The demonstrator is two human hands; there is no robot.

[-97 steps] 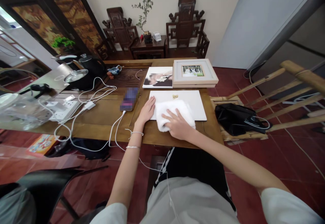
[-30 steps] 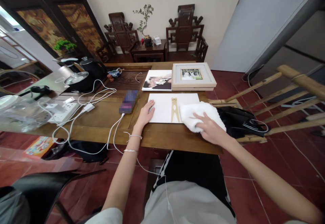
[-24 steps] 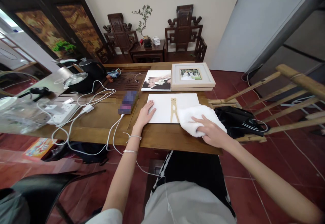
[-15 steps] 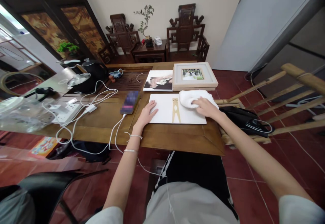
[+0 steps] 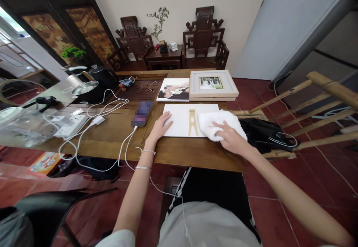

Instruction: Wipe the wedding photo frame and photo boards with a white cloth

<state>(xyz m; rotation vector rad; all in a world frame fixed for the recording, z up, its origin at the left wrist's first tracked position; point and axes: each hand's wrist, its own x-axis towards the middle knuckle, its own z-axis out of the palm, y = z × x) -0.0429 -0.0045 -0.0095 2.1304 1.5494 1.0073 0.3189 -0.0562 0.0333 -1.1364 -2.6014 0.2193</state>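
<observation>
A white panel (image 5: 179, 124) lies flat on the wooden table, with a tan A-shaped piece (image 5: 192, 122) on its face. My left hand (image 5: 161, 124) rests with fingers spread on the panel's left edge. My right hand (image 5: 229, 137) grips a bunched white towel (image 5: 211, 122), which presses over the panel's right end and hangs past its near corner. Behind the panel lie a photo print (image 5: 173, 89) and a pale wooden picture frame (image 5: 214, 84) holding a small photo.
Left of the panel, a phone (image 5: 142, 113) is plugged into a white cable. Further left are a power strip (image 5: 69, 124), tangled cords, a clear plastic container (image 5: 26, 125) and kettles. A bamboo chair (image 5: 313, 101) bearing a black bag (image 5: 265, 133) stands at the right.
My right hand has moved the towel toward me and slightly right, from the panel's far right corner to its near right corner. My left hand stays in place.
</observation>
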